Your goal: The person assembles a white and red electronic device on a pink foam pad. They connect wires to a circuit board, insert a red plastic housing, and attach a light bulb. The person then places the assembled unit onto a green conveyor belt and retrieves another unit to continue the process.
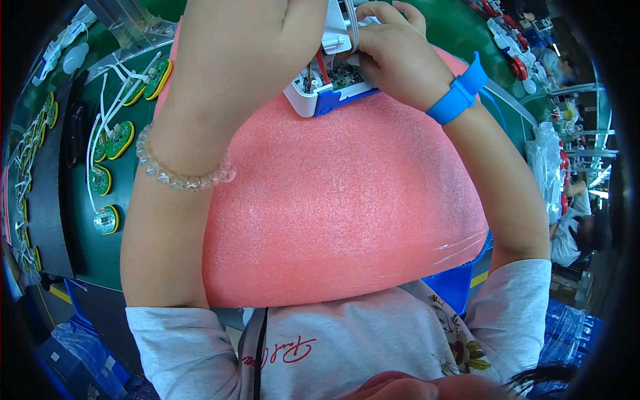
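Observation:
On the pink foam-covered pad lies a white and blue plastic housing (pixel 331 100), with a green circuit board (pixel 343 77) and a thin red wire (pixel 323 69) inside. Above its open side stands a smaller white plastic part (pixel 336 39), with a pale looped cable (pixel 352 23) beside it. My left hand (pixel 257 47) reaches over the housing's left side, against the white part; its fingertips are hidden at the upper edge. At the housing's right side, my right hand (pixel 400 57) has its fingers curled around the white part and cable; the fingertips are partly hidden.
The pink foam pad (pixel 347 200) fills the middle of the green table (pixel 100 260). Left of it lie several round green circuit boards (pixel 120 140) with white cables, then a black divider (pixel 50 180). Red and white units (pixel 510 50) and clear plastic bags (pixel 547 167) line the right.

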`<state>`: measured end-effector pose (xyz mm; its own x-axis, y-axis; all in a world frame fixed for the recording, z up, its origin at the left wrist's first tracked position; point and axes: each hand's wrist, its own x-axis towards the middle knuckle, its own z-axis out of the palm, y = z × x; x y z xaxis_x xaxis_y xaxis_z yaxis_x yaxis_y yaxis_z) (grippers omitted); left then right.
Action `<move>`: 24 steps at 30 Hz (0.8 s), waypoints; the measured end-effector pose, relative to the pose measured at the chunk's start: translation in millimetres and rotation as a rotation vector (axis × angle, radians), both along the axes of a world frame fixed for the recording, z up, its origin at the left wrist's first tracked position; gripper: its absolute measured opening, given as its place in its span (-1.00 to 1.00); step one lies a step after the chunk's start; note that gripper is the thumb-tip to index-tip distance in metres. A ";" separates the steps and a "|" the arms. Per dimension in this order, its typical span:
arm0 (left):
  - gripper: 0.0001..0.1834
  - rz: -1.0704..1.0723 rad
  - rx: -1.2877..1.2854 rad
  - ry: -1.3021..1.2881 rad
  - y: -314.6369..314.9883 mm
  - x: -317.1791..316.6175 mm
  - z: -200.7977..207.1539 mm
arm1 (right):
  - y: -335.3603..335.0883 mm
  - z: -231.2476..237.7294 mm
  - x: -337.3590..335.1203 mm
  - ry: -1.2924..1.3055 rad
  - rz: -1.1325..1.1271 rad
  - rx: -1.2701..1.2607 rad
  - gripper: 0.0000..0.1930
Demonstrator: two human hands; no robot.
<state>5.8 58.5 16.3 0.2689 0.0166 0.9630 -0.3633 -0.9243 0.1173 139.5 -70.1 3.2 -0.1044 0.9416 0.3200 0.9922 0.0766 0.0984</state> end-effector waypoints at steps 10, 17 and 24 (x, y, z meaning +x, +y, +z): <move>-0.80 0.021 0.001 0.024 -3.2 -0.5 -1.4 | -0.8 -2.8 -0.1 0.076 -0.002 0.045 -0.90; -0.81 -0.004 0.041 -0.009 0.5 3.5 -2.6 | -2.8 -2.6 -5.7 -0.048 -0.036 -0.036 -0.92; -0.81 -0.027 -0.044 0.107 -9.1 0.2 -0.4 | -2.5 -17.5 -11.9 -0.198 -0.065 0.115 -0.86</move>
<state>6.0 49.4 15.9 0.3706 0.0499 0.9275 -0.3711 -0.9074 0.1971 127.7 -72.6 -14.3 -0.1162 0.9069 0.4050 0.9551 -0.0099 0.2962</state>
